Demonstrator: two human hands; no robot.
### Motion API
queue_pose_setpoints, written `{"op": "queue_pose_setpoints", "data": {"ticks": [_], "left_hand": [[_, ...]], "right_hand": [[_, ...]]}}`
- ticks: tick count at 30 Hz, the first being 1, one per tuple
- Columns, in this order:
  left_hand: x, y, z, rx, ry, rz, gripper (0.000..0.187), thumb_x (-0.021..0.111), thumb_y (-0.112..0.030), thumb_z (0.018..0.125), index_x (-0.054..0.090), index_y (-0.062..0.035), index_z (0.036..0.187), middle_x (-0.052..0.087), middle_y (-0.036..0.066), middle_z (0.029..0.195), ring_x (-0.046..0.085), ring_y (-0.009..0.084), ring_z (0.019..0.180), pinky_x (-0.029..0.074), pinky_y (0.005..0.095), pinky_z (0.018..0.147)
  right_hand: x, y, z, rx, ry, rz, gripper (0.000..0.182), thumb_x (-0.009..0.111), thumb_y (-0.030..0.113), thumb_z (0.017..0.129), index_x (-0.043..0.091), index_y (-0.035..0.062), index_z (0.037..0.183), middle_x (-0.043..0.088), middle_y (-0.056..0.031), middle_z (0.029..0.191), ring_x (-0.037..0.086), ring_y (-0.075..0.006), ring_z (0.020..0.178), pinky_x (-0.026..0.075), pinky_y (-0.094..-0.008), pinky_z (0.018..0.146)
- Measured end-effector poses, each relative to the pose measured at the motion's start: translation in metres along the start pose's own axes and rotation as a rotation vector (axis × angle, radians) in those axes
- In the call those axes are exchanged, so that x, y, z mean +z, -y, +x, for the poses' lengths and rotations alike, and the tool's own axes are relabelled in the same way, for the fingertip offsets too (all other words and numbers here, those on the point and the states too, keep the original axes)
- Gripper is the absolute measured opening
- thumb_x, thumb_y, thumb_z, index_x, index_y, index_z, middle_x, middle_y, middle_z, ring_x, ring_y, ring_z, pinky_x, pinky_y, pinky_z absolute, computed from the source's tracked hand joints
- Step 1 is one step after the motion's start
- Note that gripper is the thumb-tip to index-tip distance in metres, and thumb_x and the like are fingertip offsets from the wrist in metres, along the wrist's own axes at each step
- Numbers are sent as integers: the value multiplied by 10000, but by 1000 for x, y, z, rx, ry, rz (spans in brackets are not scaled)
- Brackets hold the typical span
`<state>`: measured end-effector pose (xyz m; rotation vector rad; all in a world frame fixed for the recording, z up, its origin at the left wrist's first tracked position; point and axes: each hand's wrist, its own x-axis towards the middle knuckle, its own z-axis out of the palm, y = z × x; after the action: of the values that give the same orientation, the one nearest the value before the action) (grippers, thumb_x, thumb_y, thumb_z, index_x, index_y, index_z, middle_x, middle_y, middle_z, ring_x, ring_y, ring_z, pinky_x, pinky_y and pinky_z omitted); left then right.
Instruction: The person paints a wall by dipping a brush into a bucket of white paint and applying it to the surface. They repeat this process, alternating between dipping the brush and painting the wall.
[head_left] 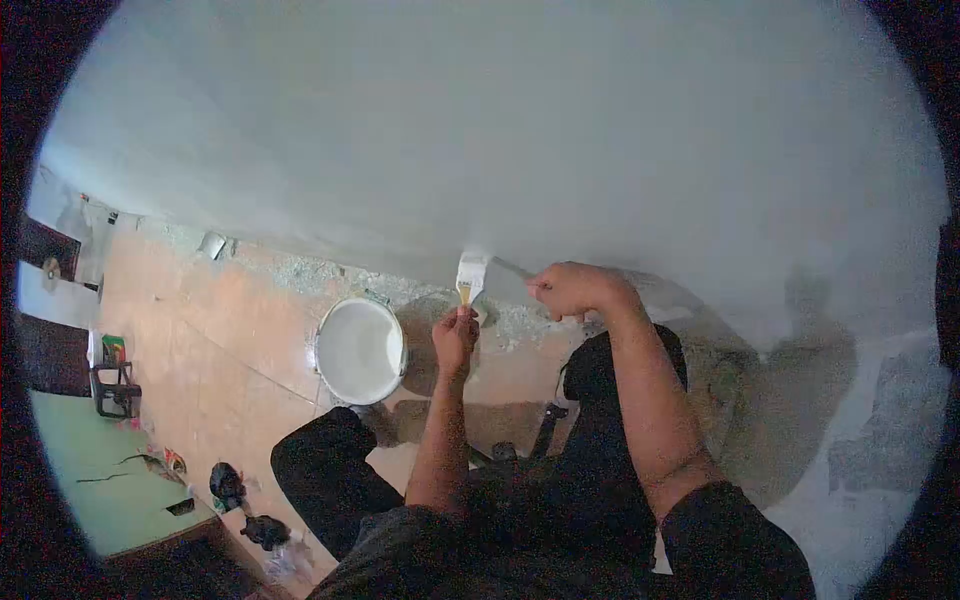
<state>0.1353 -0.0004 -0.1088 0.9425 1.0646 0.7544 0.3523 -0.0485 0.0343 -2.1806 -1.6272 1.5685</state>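
My left hand (456, 340) is closed around the handle of a putty knife (473, 270), whose broad blade points up toward the wall and is coated with white paste. To the right, my right hand (580, 290) is closed on a second, thin scraper (512, 267), seen nearly edge-on. Its tip reaches across to the loaded blade, and its handle is hidden in my fingers. Just left of my left hand stands a round white bucket (355, 352) with white paste in it, thicker along its right side.
A large pale wall (480, 130) rises in front of me. Whitish debris (300, 272) lines its foot on the orange-brown floor (200, 340). A small plate-like piece (212, 245) lies farther left. Dark shoes (228, 485) and a green table (120, 470) are at lower left.
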Motion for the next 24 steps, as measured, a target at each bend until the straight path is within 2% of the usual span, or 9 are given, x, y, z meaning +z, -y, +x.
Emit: {"op": "queue_pose_setpoints", "data": {"ticks": [1,4,8,10,11,13,14,17,24], "left_hand": [[-8,8,2,1,1,5,308,507,-274,921,575,-21,758,461,-13,557,376,61,457,273,223,421],[-17,21,-1,198,126,-103,314,488,-315,927,558,-50,775,460,-19,569,365,65,456,271,232,425],[3,32,11,167,123,-114,343,465,-341,933,540,-63,745,453,-21,555,363,70,445,276,237,411],[9,46,30,105,178,239,352,449,-363,934,558,-68,776,484,-8,589,421,78,485,315,238,423],[11,52,39,99,183,237,352,449,-363,934,558,-68,776,484,-8,589,421,78,485,315,238,423],[14,71,56,-149,245,129,346,478,-373,914,565,-71,769,509,11,616,476,99,530,363,247,451],[15,82,59,-156,249,122,346,478,-373,914,565,-71,769,509,11,616,476,99,530,363,247,451],[3,124,63,-540,165,372,291,534,-319,867,560,-61,735,520,44,619,516,143,565,408,295,494],[2,161,78,-91,226,815,270,562,-269,795,586,-6,738,609,158,667,607,312,647,464,398,570]], "right_hand": [[2,1,-2,-13,-37,85,180,423,159,801,557,40,786,583,-86,603,539,-185,456,470,-359,456],[0,8,-12,-5,-99,104,219,418,200,836,551,35,780,580,-86,598,540,-187,458,475,-357,468],[-2,5,-14,-27,-69,87,266,422,256,865,558,30,829,589,-104,617,543,-190,464,482,-356,481],[-11,17,-19,40,23,-67,404,426,304,916,484,120,1271,634,-125,827,573,-177,578,494,-340,533],[-10,16,-16,47,25,-65,404,426,304,916,484,120,1271,634,-125,827,573,-177,578,494,-340,533],[-8,10,-13,45,0,-10,396,436,302,914,502,105,1251,634,-131,851,573,-183,572,493,-348,534],[-7,6,-11,54,3,-12,396,436,302,914,502,105,1251,634,-131,851,573,-183,572,493,-348,534],[-4,-2,-3,-14,-37,55,409,445,313,911,490,104,1260,637,-120,855,565,-188,549,496,-345,547],[-14,11,-18,55,26,49,472,439,397,910,446,142,1307,650,-106,852,580,-176,608,505,-344,619]]}}
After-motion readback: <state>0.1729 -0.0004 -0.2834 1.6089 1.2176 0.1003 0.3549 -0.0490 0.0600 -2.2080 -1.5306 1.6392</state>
